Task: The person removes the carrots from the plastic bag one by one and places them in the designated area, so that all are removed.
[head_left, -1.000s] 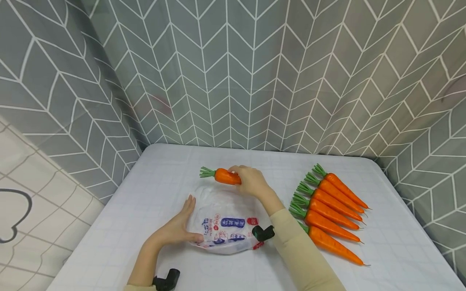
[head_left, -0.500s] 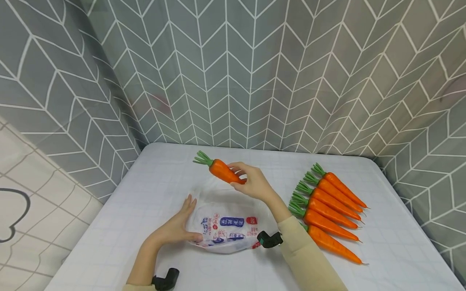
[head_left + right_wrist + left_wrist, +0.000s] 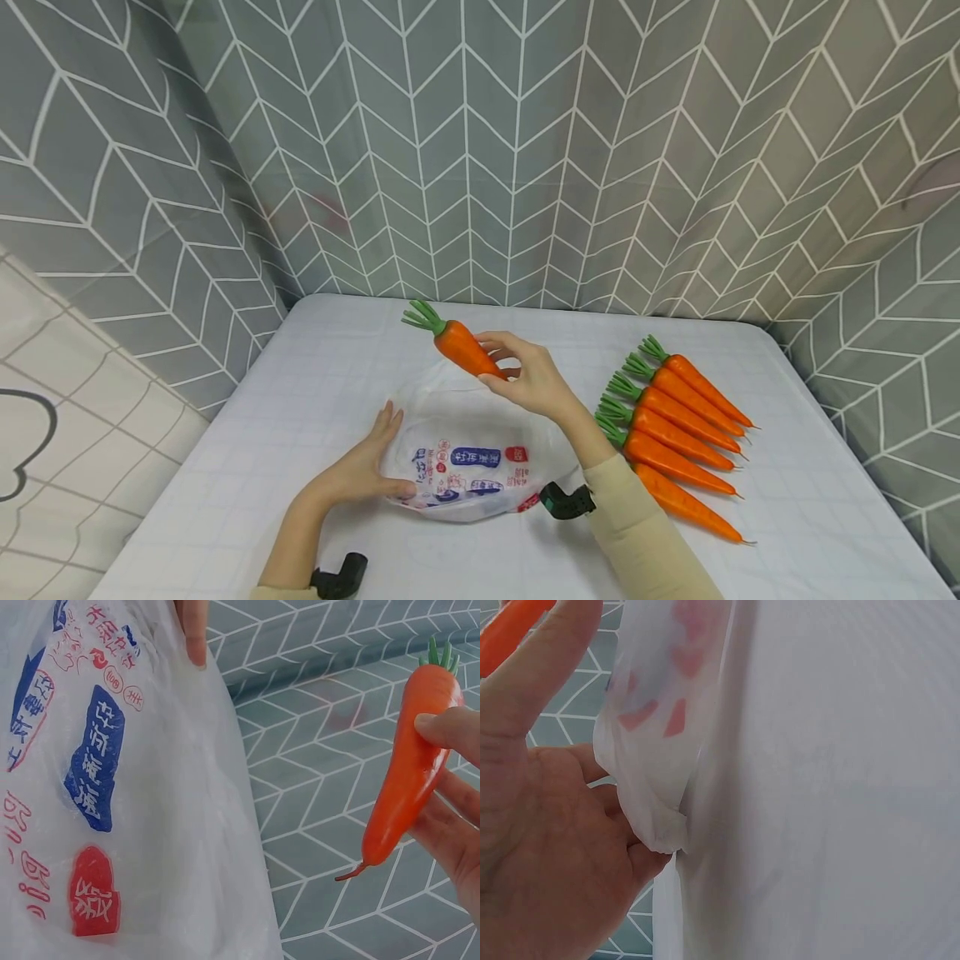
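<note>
My right hand (image 3: 528, 375) pinches a carrot (image 3: 461, 346) between thumb and fingers near its thin end, green stalks pointing up and left. In the right wrist view the whole carrot (image 3: 412, 761) shows in that hand, its root tip hanging free. A white plastic bag (image 3: 472, 425) with blue and red printing lies just below it. My left hand (image 3: 363, 467) is spread along the bag's left side, fingers extended and thumb on its lower left corner. In the left wrist view the bag's crumpled edge (image 3: 652, 802) rests against those fingers, hiding some of them.
Several carrots (image 3: 678, 462) lie side by side on the right of the white-covered table (image 3: 337, 333), stalks to the left. A patterned grey curtain (image 3: 495, 150) hangs behind the table and along both sides.
My right hand has lifted the carrot from low over the bag's far edge, tilting its stalks upward, and shifted its grip towards the thin end. The left hand stays at the bag.
</note>
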Demonstrator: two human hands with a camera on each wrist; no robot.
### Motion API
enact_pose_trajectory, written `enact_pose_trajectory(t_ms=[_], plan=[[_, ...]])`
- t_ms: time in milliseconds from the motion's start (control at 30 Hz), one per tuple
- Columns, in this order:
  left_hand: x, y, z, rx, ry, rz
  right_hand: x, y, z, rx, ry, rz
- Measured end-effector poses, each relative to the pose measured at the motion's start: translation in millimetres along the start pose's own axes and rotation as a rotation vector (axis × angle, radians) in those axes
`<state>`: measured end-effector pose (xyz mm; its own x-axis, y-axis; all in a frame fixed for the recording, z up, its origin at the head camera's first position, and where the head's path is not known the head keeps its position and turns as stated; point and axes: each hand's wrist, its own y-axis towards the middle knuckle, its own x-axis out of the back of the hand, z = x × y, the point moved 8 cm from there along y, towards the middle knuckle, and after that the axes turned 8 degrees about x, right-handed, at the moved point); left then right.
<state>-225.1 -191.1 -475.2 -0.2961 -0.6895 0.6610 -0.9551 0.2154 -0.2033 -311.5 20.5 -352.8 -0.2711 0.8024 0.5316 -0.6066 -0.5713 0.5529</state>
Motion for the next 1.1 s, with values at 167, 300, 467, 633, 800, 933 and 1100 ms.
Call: enact_pose_trajectory(t_ms=[167,300,467,633,800,933,1100], plan=[[-0.8,1.0,0.2,0.001,-0.006,0.003,3.1,-5.9,1.4,-0.023,0.02,-0.003],[-1.6,2.1,0.9,0.002,-0.009,0.01,7.8,-11.4,3.9,-0.021,0.015,-0.002],[-0.8,3.2,1.8,0.006,-0.01,0.018,15.0,-16.5,6.5,-0.035,-0.025,0.002],[-0.7,4.4,1.7,0.011,-0.013,0.021,24.2,-22.7,10.0,-0.049,-0.066,-0.008],[-1.6,5.2,1.4,0.005,-0.005,0.015,32.9,-31.2,12.6,-0.067,-0.078,-0.009],[-1.6,5.6,1.0,-0.006,0.005,0.008,38.9,-38.2,14.2,-0.083,-0.093,-0.005],[-0.8,4.7,-0.9,-0.017,0.009,0.004,45.9,-46.4,15.4,-0.086,-0.112,-0.008]])
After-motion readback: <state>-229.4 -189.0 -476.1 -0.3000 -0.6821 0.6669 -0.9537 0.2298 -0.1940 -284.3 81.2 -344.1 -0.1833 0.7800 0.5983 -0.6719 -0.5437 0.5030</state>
